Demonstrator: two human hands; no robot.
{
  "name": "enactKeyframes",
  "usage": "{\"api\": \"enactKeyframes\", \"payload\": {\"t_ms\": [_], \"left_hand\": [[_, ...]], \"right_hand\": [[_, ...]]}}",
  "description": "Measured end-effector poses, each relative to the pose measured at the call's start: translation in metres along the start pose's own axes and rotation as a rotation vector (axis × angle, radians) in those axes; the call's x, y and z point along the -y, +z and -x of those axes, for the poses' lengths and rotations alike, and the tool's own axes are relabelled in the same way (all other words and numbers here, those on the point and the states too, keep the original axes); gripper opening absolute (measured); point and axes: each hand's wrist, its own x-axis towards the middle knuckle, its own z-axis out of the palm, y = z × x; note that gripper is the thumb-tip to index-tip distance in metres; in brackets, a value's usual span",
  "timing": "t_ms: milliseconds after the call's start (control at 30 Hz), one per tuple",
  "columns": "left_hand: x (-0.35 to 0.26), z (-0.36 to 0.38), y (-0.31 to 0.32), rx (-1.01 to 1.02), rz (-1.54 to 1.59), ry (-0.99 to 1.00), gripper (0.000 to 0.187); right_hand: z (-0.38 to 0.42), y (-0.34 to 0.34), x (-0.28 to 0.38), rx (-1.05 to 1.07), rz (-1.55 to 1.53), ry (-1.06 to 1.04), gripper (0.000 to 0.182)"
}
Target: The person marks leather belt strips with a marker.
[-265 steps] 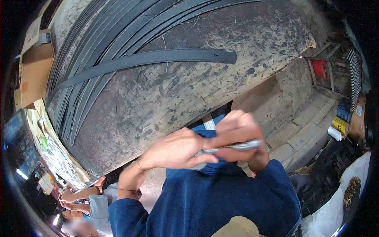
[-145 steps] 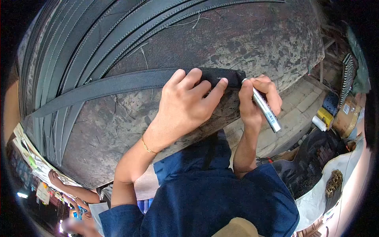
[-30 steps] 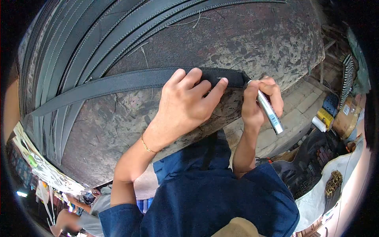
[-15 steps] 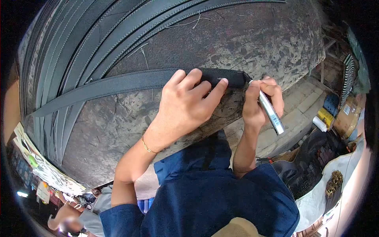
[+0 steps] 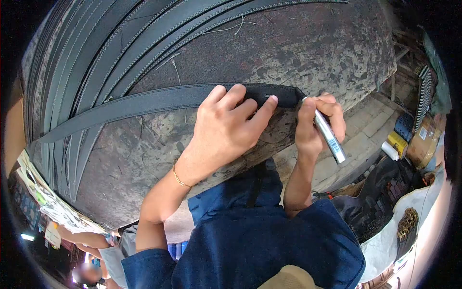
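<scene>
A dark strap [image 5: 144, 102] with stitched edges lies across the worn work surface [image 5: 308, 53]. My left hand [image 5: 228, 120] presses on it near its right end, fingers spread over the strap. In my right hand [image 5: 317, 123] is a silver marker [image 5: 331, 139], gripped between thumb and fingers with its tip at the strap's right end. The tip is partly hidden by my fingers. Many more dark stitched straps [image 5: 110, 48] are spread in a fan at the upper left.
Loose threads [image 5: 239, 24] lie on the surface. Beyond its right edge are a cardboard box [image 5: 423, 144], a yellow container [image 5: 397, 143] and a white roll [image 5: 390, 151]. Another person [image 5: 113, 255] is at the lower left, below the surface's edge.
My right hand and the marker have shifted very slightly left along the strap's end. At the lower left, the other person's arm and body have moved.
</scene>
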Motion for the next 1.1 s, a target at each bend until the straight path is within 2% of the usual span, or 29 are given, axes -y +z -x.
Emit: {"api": "enactKeyframes", "payload": {"t_ms": [133, 233, 300, 433, 533, 600, 633, 667, 733, 867, 967, 1100], "left_hand": [[0.000, 0.000, 0.000, -0.004, 0.005, 0.001, 0.028], [0.000, -0.001, 0.000, 0.002, 0.001, -0.001, 0.027], [0.000, 0.000, 0.001, 0.003, 0.002, -0.001, 0.027], [0.000, 0.000, 0.001, 0.001, -0.003, 0.005, 0.027], [0.001, 0.000, 0.001, -0.014, -0.002, 0.011, 0.027], [0.001, 0.000, 0.002, -0.018, 0.002, 0.014, 0.027], [0.001, -0.001, 0.002, -0.023, 0.005, 0.016, 0.027], [0.001, -0.001, 0.002, -0.025, 0.004, 0.015, 0.027], [0.001, 0.000, 0.001, -0.018, -0.011, 0.016, 0.027], [0.001, 0.000, 0.001, -0.019, -0.008, 0.022, 0.028], [0.003, 0.001, 0.003, -0.035, -0.010, 0.027, 0.029], [0.002, 0.001, 0.003, -0.041, -0.003, 0.034, 0.030]], "right_hand": [[-0.002, -0.001, 0.006, 0.055, 0.026, 0.042, 0.018], [-0.001, 0.000, 0.004, -0.002, -0.021, 0.023, 0.019], [-0.004, 0.000, 0.008, 0.067, 0.022, 0.006, 0.019], [0.000, 0.001, 0.005, 0.026, 0.028, 0.024, 0.018], [0.001, 0.000, 0.004, -0.032, -0.197, 0.242, 0.015], [-0.011, -0.001, 0.020, -0.080, -0.286, 0.566, 0.015], [-0.015, 0.001, 0.021, -0.072, -0.339, 0.588, 0.016], [-0.015, 0.002, 0.017, -0.070, -0.339, 0.586, 0.016], [-0.012, 0.006, 0.009, -0.012, -0.238, 0.367, 0.019], [-0.010, 0.007, 0.010, -0.013, -0.164, 0.361, 0.023], [-0.012, 0.007, 0.014, -0.068, -0.222, 0.412, 0.024], [-0.010, 0.004, 0.009, 0.005, -0.165, 0.342, 0.024]]}}
